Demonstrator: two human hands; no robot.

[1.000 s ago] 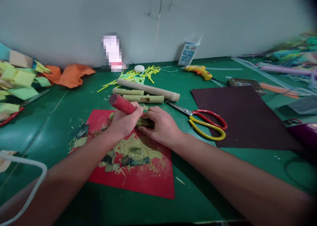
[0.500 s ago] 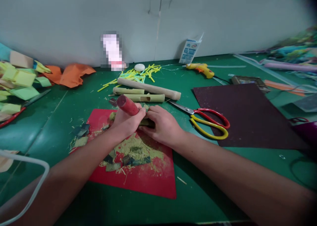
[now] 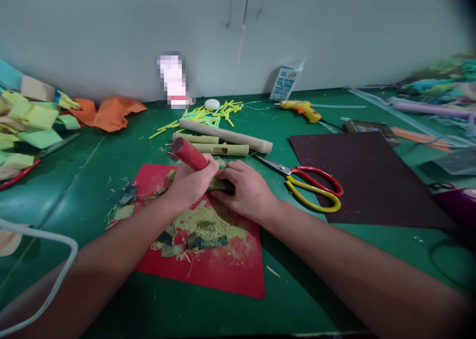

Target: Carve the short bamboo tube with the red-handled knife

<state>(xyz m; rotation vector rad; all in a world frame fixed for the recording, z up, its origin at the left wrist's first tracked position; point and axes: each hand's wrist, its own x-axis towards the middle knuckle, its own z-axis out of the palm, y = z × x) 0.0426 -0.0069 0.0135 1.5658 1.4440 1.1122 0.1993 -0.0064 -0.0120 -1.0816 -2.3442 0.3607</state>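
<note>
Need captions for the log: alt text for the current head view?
A person's left grip holds a red handle while the right grip holds a bamboo piece over a red mat strewn with shavings. Behind, more bamboo lies on a green table; to the right are scissors, partly over a dark sheet.
</note>
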